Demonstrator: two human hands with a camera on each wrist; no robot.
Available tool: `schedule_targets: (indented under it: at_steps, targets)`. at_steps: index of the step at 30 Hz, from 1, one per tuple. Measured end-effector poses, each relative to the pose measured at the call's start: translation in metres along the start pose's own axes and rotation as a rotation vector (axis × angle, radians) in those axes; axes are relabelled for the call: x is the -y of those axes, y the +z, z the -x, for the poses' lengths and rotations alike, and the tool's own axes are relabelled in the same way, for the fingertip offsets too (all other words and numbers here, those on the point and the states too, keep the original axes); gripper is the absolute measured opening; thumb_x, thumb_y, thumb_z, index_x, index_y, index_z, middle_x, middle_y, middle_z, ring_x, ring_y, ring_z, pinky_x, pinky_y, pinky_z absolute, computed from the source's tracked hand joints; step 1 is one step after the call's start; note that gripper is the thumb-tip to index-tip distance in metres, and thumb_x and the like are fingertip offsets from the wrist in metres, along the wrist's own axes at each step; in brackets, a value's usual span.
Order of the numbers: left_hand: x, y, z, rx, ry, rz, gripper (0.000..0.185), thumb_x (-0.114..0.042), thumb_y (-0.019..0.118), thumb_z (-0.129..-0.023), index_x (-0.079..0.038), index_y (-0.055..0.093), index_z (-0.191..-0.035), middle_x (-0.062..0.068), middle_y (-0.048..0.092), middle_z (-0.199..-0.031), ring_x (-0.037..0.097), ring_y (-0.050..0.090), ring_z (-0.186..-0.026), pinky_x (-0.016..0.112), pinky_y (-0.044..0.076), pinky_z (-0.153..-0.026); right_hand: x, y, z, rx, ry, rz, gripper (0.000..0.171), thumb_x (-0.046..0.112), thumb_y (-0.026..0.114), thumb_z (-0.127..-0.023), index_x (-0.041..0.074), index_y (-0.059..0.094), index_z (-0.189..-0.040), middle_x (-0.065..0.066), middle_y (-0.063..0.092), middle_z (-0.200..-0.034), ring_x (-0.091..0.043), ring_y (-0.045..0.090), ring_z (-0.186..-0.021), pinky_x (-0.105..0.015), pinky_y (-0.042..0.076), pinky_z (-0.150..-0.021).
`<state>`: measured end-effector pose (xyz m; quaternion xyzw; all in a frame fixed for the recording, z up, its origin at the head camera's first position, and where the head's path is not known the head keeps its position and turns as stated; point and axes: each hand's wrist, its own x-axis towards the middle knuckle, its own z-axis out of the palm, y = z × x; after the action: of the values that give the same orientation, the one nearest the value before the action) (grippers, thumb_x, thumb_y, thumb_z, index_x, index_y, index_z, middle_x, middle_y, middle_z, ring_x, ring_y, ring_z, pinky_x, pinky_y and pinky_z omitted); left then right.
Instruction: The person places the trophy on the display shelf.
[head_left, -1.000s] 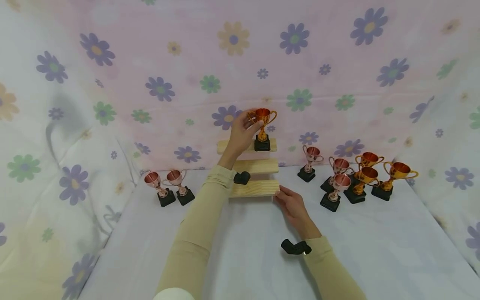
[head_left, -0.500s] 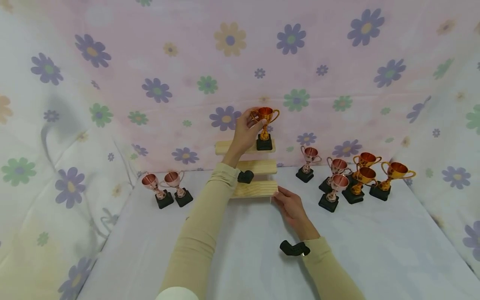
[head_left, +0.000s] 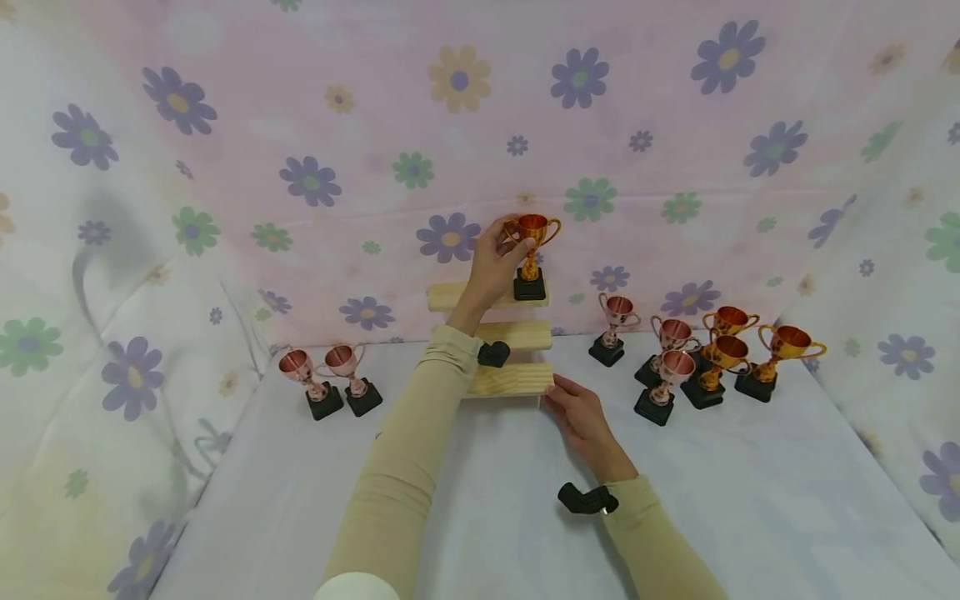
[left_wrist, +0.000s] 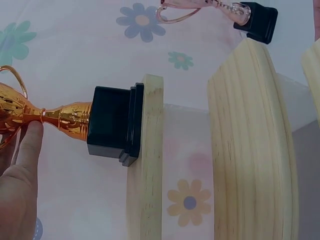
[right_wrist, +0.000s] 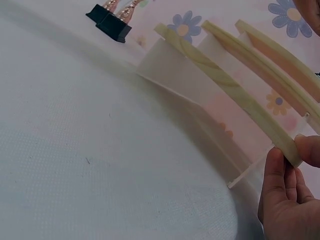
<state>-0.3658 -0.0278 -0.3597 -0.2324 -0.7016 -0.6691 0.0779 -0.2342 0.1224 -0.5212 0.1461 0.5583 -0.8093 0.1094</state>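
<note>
A three-step wooden rack (head_left: 513, 380) with pale planks stands at the back middle of the table. On the right part of its top plank, a gold trophy cup (head_left: 530, 273) stands upright on its black base. My left hand (head_left: 493, 271) holds this cup from the left, thumb at its stem; in the left wrist view the base (left_wrist: 112, 122) meets the plank. With thumb and fingers, my right hand (head_left: 585, 421) pinches the right end of the bottom plank, seen closely in the right wrist view beside the plank (right_wrist: 225, 82). The left forearm hides part of the lower planks.
Two rose-gold cups (head_left: 342, 362) stand left of the rack. To its right is a group of several rose-gold and gold cups (head_left: 789, 343), with one rose-gold cup (head_left: 619, 312) nearer the rack. A flowered cloth (head_left: 592, 150) hangs behind.
My left hand has slid the gold trophy cup slightly to the right along the top plank. My right hand keeps its pinch on the bottom plank. The head view has shifted a little.
</note>
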Motion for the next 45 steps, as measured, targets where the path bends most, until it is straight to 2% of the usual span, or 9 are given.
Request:
schedule_targets:
  at_steps: [7, 13, 18, 25, 31, 35, 39, 42, 45]
  targets:
    - [0.002, 0.002, -0.001, -0.028, 0.016, -0.011, 0.042, -0.006, 0.062, -0.101, -0.001, 0.052, -0.142, 0.020, 0.060, -0.132, 0.032, 0.063, -0.112, 0.042, 0.056, -0.099, -0.001, 0.000, -0.001, -0.004, 0.005, -0.018, 0.048, 0.003, 0.053, -0.105, -0.005, 0.041, -0.151, -0.019, 0.048, -0.149, -0.018, 0.055, -0.123, -0.018, 0.055, -0.095]
    - [0.004, 0.004, -0.002, -0.059, 0.006, 0.008, 0.044, -0.003, 0.063, -0.100, 0.001, 0.051, -0.142, 0.023, 0.058, -0.130, 0.034, 0.062, -0.111, 0.045, 0.056, -0.097, 0.001, 0.000, 0.001, -0.002, 0.011, -0.006, 0.049, 0.005, 0.053, -0.105, -0.005, 0.040, -0.152, -0.020, 0.047, -0.151, -0.022, 0.053, -0.127, -0.027, 0.050, -0.108]
    - [0.004, 0.003, 0.000, -0.057, -0.021, 0.036, 0.052, 0.000, 0.065, -0.098, 0.001, 0.047, -0.147, 0.026, 0.055, -0.137, 0.038, 0.059, -0.121, 0.040, 0.056, -0.099, 0.003, 0.001, 0.002, -0.004, 0.021, -0.003, 0.049, 0.005, 0.052, -0.106, -0.004, 0.039, -0.152, -0.020, 0.047, -0.151, -0.024, 0.051, -0.131, -0.031, 0.046, -0.112]
    - [0.005, -0.004, 0.017, -0.129, -0.008, 0.034, 0.064, -0.003, 0.074, -0.092, -0.003, 0.045, -0.149, 0.021, 0.053, -0.141, 0.035, 0.056, -0.127, 0.042, 0.050, -0.109, 0.003, 0.001, 0.000, -0.006, 0.025, 0.003, 0.048, 0.005, 0.053, -0.105, -0.003, 0.041, -0.151, -0.018, 0.048, -0.150, -0.022, 0.052, -0.130, -0.029, 0.049, -0.109]
    - [0.000, -0.011, 0.056, -0.177, 0.053, -0.006, 0.059, -0.001, 0.073, -0.093, 0.003, 0.047, -0.146, 0.027, 0.053, -0.139, 0.043, 0.054, -0.128, 0.046, 0.049, -0.110, 0.002, 0.002, 0.000, -0.011, 0.009, 0.001, 0.050, 0.004, 0.053, -0.105, -0.005, 0.039, -0.152, -0.020, 0.046, -0.152, -0.024, 0.051, -0.132, -0.031, 0.048, -0.111]
    - [-0.001, -0.026, 0.092, -0.121, 0.057, -0.059, 0.052, 0.002, 0.071, -0.092, 0.004, 0.052, -0.141, 0.029, 0.057, -0.134, 0.044, 0.056, -0.125, 0.045, 0.052, -0.107, 0.002, 0.004, 0.000, -0.018, 0.005, -0.003, 0.049, 0.003, 0.053, -0.105, -0.004, 0.041, -0.152, -0.018, 0.047, -0.151, -0.024, 0.050, -0.133, -0.033, 0.045, -0.113]
    - [0.004, -0.052, 0.133, -0.076, 0.075, -0.145, 0.043, 0.004, 0.072, -0.091, 0.004, 0.060, -0.132, 0.024, 0.063, -0.128, 0.037, 0.060, -0.122, 0.046, 0.054, -0.104, 0.000, 0.004, -0.001, -0.014, -0.005, 0.004, 0.050, 0.003, 0.053, -0.104, -0.005, 0.039, -0.152, -0.020, 0.045, -0.153, -0.025, 0.050, -0.133, -0.034, 0.046, -0.114]
    - [0.009, -0.074, 0.164, -0.098, 0.189, -0.292, 0.039, 0.003, 0.075, -0.089, 0.003, 0.064, -0.127, 0.022, 0.065, -0.126, 0.034, 0.061, -0.120, 0.041, 0.055, -0.103, -0.001, 0.003, -0.001, -0.011, -0.012, 0.011, 0.051, 0.003, 0.054, -0.104, -0.006, 0.038, -0.152, -0.021, 0.044, -0.154, -0.025, 0.050, -0.132, -0.031, 0.047, -0.111]
    - [0.012, -0.096, 0.189, -0.214, 0.411, -0.528, 0.037, 0.008, 0.075, -0.085, 0.004, 0.067, -0.121, 0.022, 0.066, -0.121, 0.036, 0.062, -0.115, 0.034, 0.053, -0.103, -0.001, 0.001, -0.002, -0.012, -0.023, 0.015, 0.051, 0.002, 0.054, -0.104, -0.007, 0.039, -0.151, -0.021, 0.044, -0.154, -0.024, 0.050, -0.132, -0.025, 0.050, -0.106]
